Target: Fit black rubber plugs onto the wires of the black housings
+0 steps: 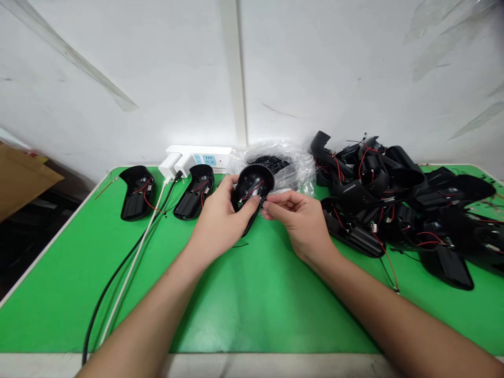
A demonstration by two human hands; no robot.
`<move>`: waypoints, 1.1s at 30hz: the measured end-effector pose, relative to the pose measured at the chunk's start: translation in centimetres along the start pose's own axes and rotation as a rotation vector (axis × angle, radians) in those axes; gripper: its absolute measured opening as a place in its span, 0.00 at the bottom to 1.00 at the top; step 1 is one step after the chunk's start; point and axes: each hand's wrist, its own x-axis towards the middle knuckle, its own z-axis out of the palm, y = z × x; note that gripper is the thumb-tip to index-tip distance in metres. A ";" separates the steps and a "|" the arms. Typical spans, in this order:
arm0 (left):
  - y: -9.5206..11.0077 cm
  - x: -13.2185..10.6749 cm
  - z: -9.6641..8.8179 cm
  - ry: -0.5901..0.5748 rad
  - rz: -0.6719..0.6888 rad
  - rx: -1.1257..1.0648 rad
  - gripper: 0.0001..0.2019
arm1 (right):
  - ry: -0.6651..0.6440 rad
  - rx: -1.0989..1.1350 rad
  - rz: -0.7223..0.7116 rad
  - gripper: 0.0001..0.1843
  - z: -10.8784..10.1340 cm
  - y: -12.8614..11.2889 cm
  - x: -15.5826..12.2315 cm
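Black plastic shell (254, 184), hollow side facing up, thin red wire (252, 191) across it, held at centre of frame above green table (252, 299). Likely light, stiff; wire delicate, so best taken by outer rim. Left hand (222, 210) curled round shell's lower part, fingers closed on it. Right hand (297, 218) just beside, fingertips (271, 207) bunched at shell's right edge; whether pinching wire, cannot tell. Two similar wired shells (193, 191) left of hands; heap of wired shells (378, 194) at right; plastic bag of small black parts (291, 168) behind.
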 end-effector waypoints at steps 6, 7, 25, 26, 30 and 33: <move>-0.1 -0.1 0.1 0.012 -0.009 0.007 0.17 | 0.007 -0.002 0.001 0.12 0.0 0.0 -0.1; -0.3 0.0 0.1 0.007 -0.009 -0.005 0.18 | 0.006 0.008 0.008 0.13 0.0 -0.1 -0.2; 1.2 -0.7 -1.6 -0.436 -0.299 -0.704 0.19 | -0.424 0.088 -0.234 0.40 -0.7 -0.2 0.2; 1.2 -0.8 -1.6 -0.455 -0.319 -0.716 0.20 | -0.469 0.069 -0.250 0.41 -0.8 -0.2 0.2; 1.3 -1.0 -1.5 -0.463 -0.371 -0.759 0.18 | -0.533 0.010 -0.257 0.39 -1.0 0.3 0.2; 1.3 -1.1 -1.5 -0.504 -0.381 -0.827 0.19 | -0.509 0.026 -0.268 0.37 -1.0 0.5 0.1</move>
